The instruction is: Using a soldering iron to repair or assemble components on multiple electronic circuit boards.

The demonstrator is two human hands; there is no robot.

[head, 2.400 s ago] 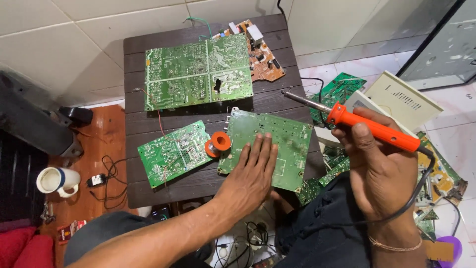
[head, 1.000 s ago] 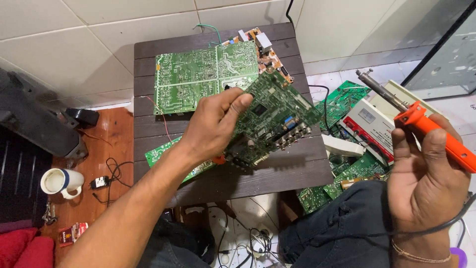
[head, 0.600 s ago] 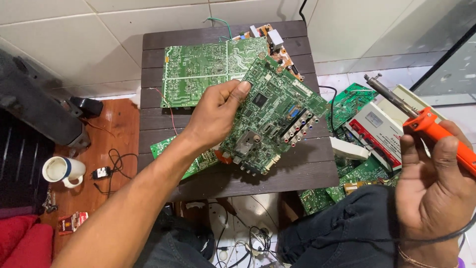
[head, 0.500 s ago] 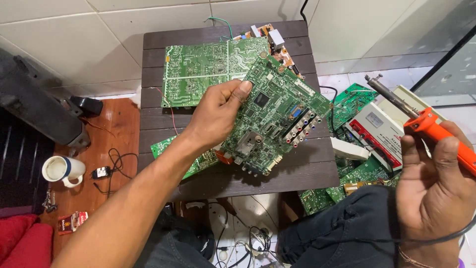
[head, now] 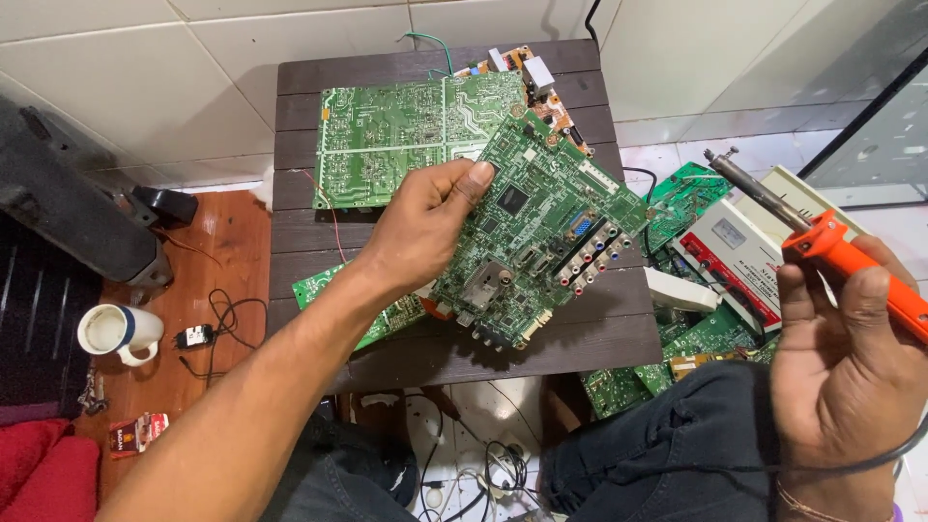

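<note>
Fingers of the left hand pinch the board mid-frame, tilted component-side up for a look; right hand fist-grips the iron at right, tip kept clear.

Green circuit board tilted above table (component side up); orange soldering iron raised.

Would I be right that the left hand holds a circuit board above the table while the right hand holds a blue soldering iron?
Not quite: the head view shows the soldering iron is orange, not blue. The rest stands: left hand holds the circuit board above the table, right hand holds the iron.
</note>
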